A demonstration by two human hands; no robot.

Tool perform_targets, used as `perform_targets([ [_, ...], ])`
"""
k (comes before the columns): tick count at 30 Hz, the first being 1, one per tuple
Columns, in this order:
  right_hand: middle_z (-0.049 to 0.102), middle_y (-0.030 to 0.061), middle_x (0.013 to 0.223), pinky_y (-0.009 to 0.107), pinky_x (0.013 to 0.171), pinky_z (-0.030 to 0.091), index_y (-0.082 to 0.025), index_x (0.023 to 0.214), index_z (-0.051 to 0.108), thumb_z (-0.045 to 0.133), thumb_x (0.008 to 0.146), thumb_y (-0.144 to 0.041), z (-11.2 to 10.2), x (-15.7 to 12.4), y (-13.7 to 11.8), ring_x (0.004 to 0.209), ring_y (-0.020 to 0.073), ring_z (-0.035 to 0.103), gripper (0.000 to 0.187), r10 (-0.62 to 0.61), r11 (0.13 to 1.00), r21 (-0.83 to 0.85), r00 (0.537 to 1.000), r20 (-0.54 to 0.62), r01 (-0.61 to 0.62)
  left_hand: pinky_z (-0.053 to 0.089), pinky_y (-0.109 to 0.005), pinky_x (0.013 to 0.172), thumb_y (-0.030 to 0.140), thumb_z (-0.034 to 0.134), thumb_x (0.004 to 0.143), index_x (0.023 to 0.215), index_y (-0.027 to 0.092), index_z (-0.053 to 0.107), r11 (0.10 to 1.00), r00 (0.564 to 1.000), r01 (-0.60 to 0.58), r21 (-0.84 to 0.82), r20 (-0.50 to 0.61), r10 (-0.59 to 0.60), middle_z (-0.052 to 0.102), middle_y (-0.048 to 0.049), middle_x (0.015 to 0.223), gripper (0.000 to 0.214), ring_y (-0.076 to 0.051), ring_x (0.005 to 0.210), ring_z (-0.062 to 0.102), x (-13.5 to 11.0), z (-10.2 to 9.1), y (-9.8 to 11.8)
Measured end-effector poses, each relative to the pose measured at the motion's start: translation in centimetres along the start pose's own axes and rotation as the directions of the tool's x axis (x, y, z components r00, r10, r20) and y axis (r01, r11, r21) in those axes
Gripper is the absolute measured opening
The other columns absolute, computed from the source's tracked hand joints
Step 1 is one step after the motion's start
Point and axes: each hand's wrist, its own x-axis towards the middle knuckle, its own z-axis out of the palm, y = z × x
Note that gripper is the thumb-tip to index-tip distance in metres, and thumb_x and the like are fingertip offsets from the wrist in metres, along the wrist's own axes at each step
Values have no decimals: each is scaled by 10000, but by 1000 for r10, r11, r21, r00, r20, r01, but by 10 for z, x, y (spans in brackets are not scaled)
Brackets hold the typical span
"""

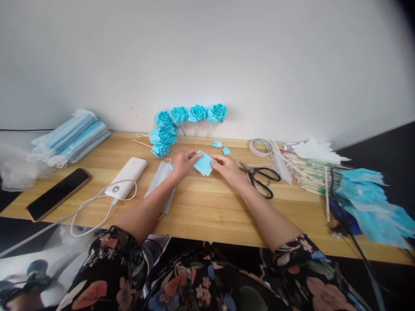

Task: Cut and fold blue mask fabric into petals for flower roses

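Observation:
Between my two hands is a small folded square of light-blue mask fabric, held above the wooden table. My left hand pinches its upper left corner. With thumb and fingers, my right hand grips its right edge. Just beyond lie two small blue cut pieces. Black-handled scissors rest with blades apart, right of my right hand. Beneath my left forearm lies a face mask, partly covered. Several blue fabric flowers on sticks stand or lie behind my left hand, near the wall.
At the left are a stack of face masks, a black phone and a white power bank with its cable. To the right lie a tape roll, wooden sticks, white scraps and blue fabric pieces.

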Motion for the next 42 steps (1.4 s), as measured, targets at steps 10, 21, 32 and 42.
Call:
perform_targets([
  [10,779,60,961,306,777,485,-173,1063,758,531,861,-204,-7,-3,-4,822,197,667,305,-53,927,-370,998,30,60,301,-228,549,386,702,752,1050,137,717,994,995,0,108,99,-11,523,45,580,389,-112,544,427,1,1,-10],
  [21,726,100,987,410,890,501,-186,1061,701,497,967,-217,75,-41,-60,964,255,640,227,-536,691,-491,832,143,530,503,-287,852,276,593,879,1159,163,718,934,972,-69,351,233,-15,763,-81,1013,327,-204,932,678,-1,9,-16],
  [32,706,70,1047,340,885,466,-185,1036,697,493,1014,-452,210,-87,-106,962,193,606,337,-562,477,-137,421,712,868,481,-289,950,352,504,979,1147,271,732,776,981,-126,618,194,5,746,-6,1199,295,-206,1128,671,-4,17,-17],
  [42,734,74,1028,289,852,447,-156,1012,696,554,988,-464,216,-73,-103,948,156,629,340,-723,403,71,270,636,912,469,-279,894,361,468,994,1138,281,728,705,980,-122,699,198,-27,752,-21,1169,308,-214,1115,669,-6,17,-9],
])
